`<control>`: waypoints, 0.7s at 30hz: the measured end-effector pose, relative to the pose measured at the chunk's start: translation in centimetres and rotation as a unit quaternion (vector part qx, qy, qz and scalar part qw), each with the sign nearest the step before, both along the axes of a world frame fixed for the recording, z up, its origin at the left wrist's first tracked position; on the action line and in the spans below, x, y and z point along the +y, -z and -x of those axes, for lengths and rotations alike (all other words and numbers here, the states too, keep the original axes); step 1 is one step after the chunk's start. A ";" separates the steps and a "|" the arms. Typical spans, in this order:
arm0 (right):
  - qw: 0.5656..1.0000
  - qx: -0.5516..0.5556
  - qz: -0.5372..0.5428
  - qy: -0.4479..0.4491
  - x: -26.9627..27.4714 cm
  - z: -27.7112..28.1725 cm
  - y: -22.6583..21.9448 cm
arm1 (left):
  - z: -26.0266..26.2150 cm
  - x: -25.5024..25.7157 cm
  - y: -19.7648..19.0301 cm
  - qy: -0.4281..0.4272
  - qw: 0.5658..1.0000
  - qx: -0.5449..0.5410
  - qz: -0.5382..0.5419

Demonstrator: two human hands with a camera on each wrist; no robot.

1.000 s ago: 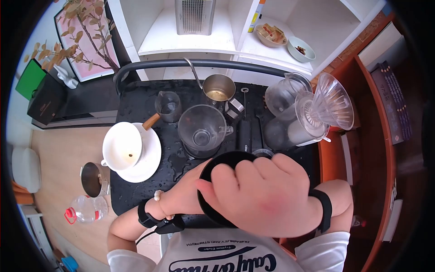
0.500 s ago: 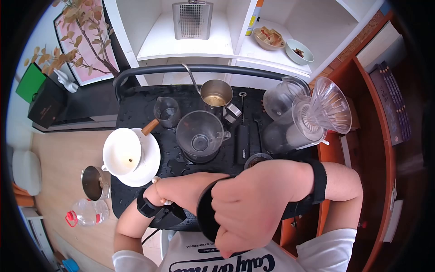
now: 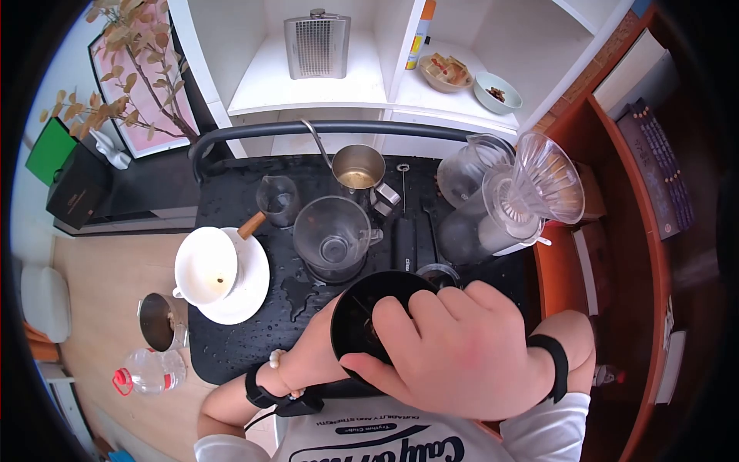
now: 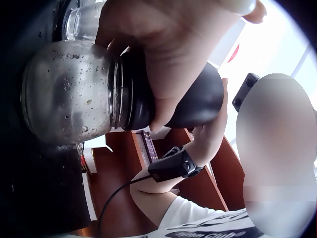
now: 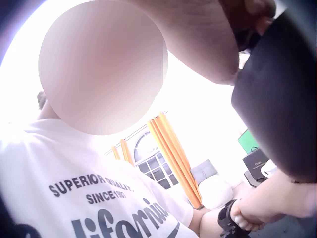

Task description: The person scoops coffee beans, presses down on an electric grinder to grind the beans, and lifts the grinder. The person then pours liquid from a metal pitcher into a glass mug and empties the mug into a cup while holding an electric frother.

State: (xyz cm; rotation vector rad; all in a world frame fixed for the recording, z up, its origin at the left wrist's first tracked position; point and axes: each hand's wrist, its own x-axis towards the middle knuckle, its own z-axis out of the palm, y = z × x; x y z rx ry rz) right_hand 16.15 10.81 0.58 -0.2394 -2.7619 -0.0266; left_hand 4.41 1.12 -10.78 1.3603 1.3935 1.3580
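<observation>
In the head view a black grinder (image 3: 356,312) with a wide open top stands before the person's chest. My left hand (image 3: 314,353) grips its side from the left. Over its top lies my right hand (image 3: 454,350), fingers curled down round a crank knob that the hand mostly hides. The left wrist view shows the left hand (image 4: 171,49) wrapped round the black body (image 4: 200,101), above a clear glass jar (image 4: 69,94) with specks on its wall. In the right wrist view the right hand (image 5: 205,37) is above the black body (image 5: 280,99), its fingers round something dark.
On the black table (image 3: 231,346) are a glass server (image 3: 332,235), a white cup (image 3: 206,264) on a saucer, a small glass pitcher (image 3: 278,202), a steel kettle (image 3: 359,165) and a black whisk (image 3: 404,242). Glass drippers (image 3: 546,181) stand at the right.
My right hand has swung round over the grinder's top, toward the chest and back out, uncovering more of the opening. The left hand keeps its grip. The head view has shifted slightly.
</observation>
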 end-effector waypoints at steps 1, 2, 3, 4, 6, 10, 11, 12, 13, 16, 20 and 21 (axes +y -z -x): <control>1.000 0.002 -0.002 0.000 -0.4 0.0 0.2 | -0.2 0.2 0.0 -0.012 1.000 -0.005 -0.001; 0.999 0.010 -0.026 0.026 -0.8 0.0 0.4 | -0.3 0.4 0.1 -0.011 1.000 -0.005 -0.016; 0.997 0.018 -0.051 0.052 -1.0 0.1 0.6 | -0.2 0.5 0.0 -0.010 1.000 -0.004 -0.017; 0.997 0.021 -0.052 0.053 -1.0 0.2 0.8 | 0.0 0.6 -0.2 0.003 1.000 -0.001 -0.019; 0.995 0.034 -0.084 0.037 -0.7 0.5 1.2 | 0.2 0.6 -0.3 0.017 1.000 0.003 -0.023; 0.997 0.029 -0.048 -0.043 0.8 0.4 1.0 | 0.9 0.3 0.2 0.038 0.997 0.058 0.043; 0.993 0.042 -0.050 -0.101 1.5 0.4 1.3 | 1.0 0.2 0.3 0.046 0.990 0.101 0.084; 0.984 0.054 -0.051 -0.159 2.1 0.4 1.5 | 1.2 0.2 0.1 0.045 0.990 0.101 0.082; 0.984 0.054 -0.052 -0.159 2.6 0.6 1.5 | 1.2 0.2 -0.5 0.050 0.990 0.031 0.125; 0.957 0.054 0.009 -0.284 3.9 0.9 1.5 | 1.4 0.5 -1.4 0.067 0.982 -0.065 0.167; 0.908 0.093 0.009 -0.409 5.5 2.4 1.7 | 1.6 1.0 -0.6 0.087 0.987 -0.013 0.133; 0.907 0.094 0.008 -0.410 5.7 2.6 1.7 | 1.6 0.9 -0.9 0.085 0.987 -0.012 0.132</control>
